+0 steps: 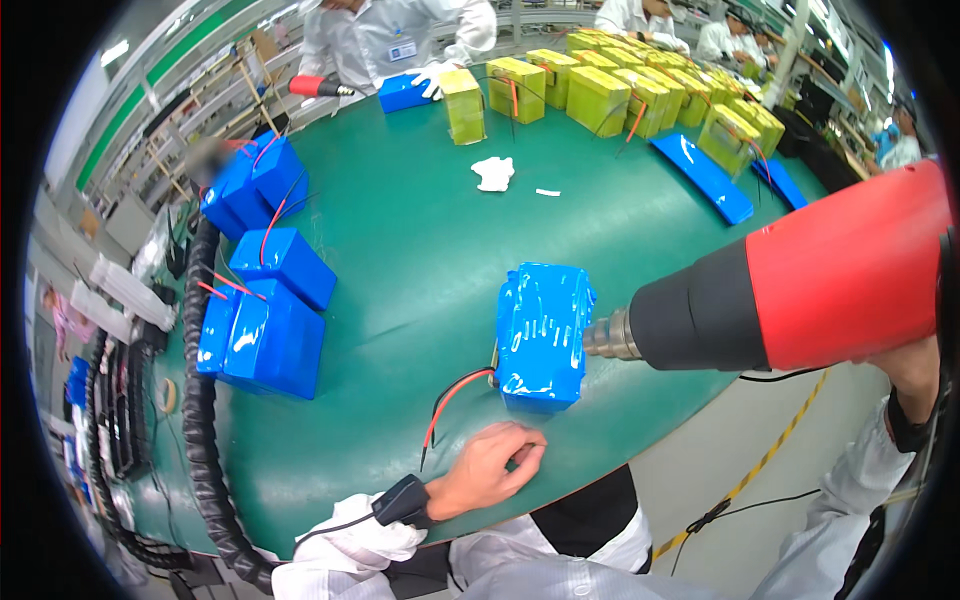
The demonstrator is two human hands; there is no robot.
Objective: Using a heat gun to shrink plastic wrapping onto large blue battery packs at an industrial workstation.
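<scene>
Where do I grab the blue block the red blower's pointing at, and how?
Probably grip the blue block by the far part of its left side, left hand coming from the left. The nozzle of the red blower points at its right side, which may be hot, and the wires leave near its closest left corner.

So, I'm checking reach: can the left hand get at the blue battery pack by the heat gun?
Probably yes: the left hand rests close to the blue battery pack, with nothing standing between.
</scene>
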